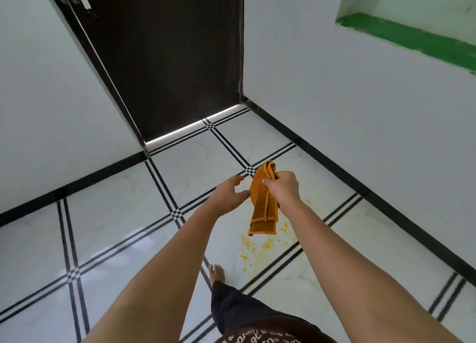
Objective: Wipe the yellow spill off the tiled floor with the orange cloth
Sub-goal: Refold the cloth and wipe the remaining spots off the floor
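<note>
An orange cloth (262, 206) hangs folded in the air above the floor, gripped near its top by my right hand (282, 185). My left hand (229, 193) is just left of the cloth with fingers spread and loosely curved, holding nothing; a fingertip is close to the cloth's edge. Below the cloth a yellow spill (260, 247) lies scattered in spots and smears on the white tiled floor (128, 214). More yellow specks (309, 202) show to the right of my right forearm, which hides part of the spill.
My bare foot (217, 274) and a dark trouser leg stand just left of the spill. A dark brown door (167, 59) is ahead, white walls with black skirting on both sides. A green-edged wall niche (412, 36) sits at the upper right.
</note>
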`<state>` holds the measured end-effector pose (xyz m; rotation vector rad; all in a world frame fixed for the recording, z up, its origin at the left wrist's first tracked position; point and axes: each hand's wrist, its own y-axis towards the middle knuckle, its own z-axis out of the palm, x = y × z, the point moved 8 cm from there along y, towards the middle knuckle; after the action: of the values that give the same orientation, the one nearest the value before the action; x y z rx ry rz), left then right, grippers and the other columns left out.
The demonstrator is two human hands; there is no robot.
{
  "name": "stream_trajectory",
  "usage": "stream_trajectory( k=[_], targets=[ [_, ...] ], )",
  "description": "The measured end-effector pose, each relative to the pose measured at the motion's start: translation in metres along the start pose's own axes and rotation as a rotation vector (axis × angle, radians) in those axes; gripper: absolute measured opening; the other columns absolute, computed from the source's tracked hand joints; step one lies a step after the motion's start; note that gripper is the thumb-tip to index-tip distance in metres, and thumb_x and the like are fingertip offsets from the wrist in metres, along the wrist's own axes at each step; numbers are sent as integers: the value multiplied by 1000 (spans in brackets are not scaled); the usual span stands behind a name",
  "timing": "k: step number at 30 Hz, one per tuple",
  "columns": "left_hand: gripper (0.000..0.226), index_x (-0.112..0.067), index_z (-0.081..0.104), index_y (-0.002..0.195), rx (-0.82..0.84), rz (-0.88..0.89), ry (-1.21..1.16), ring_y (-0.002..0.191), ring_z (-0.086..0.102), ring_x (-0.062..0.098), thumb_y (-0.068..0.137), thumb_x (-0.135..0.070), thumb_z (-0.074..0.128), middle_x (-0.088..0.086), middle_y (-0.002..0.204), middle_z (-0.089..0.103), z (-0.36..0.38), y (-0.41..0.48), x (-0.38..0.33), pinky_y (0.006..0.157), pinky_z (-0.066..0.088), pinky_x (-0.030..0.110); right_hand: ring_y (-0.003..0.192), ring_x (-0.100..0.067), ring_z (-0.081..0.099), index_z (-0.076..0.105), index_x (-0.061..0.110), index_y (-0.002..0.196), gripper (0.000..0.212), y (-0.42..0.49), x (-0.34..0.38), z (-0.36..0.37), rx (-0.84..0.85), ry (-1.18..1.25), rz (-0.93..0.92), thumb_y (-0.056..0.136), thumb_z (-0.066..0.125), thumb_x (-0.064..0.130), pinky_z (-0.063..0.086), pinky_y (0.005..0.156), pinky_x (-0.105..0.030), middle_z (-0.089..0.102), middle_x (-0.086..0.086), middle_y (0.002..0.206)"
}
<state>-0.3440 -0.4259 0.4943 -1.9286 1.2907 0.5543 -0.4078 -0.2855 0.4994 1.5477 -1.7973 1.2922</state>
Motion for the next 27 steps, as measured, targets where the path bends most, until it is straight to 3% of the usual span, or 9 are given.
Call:
stream_trajectory(
  k=[4,10,15,17,21,27],
  targets=[
    [55,-16,35,142,58,41,112,131,40,24,93,-33,53,6,145,42,-37,59,9,104,34,34,51,-16,44,44,12,56,33,50,25,33,-38,10,47,86,59,10,32,46,-24,46,-3,56],
    [55,-20,35,142,192,73,239,130,41,26,92,-36,52,5,144,42,-88,164,25,107,34,39,50,-16,39,39,14,54,37,120,72,62,-156,81,151,84,58,6,29,47,-25,40,-3,53],
    [54,-19,38,140,316,162,244,130,41,23,92,-36,53,5,143,44,-94,221,15,104,35,36,59,-21,45,52,9,65,19,151,93,69,-244,103,201,83,57,7,31,49,-26,45,-6,58],
    [53,-17,38,140,374,239,254,130,41,21,92,-34,53,4,143,44,-96,250,4,104,35,35,65,-23,50,60,4,72,12,165,98,72,-305,125,234,83,58,8,34,52,-27,53,-12,67],
    [53,-16,37,141,520,395,309,130,41,22,93,-33,53,6,145,42,-104,307,-21,104,36,35,69,-26,54,65,-7,88,19,185,107,71,-496,175,312,87,56,9,43,54,-27,60,-19,78],
    [52,-19,35,141,730,565,454,127,45,25,94,-36,50,6,146,39,-102,350,-41,102,41,39,56,-17,45,58,2,74,16,182,114,75,-742,296,463,87,51,7,35,49,-24,50,-7,62]
  ],
)
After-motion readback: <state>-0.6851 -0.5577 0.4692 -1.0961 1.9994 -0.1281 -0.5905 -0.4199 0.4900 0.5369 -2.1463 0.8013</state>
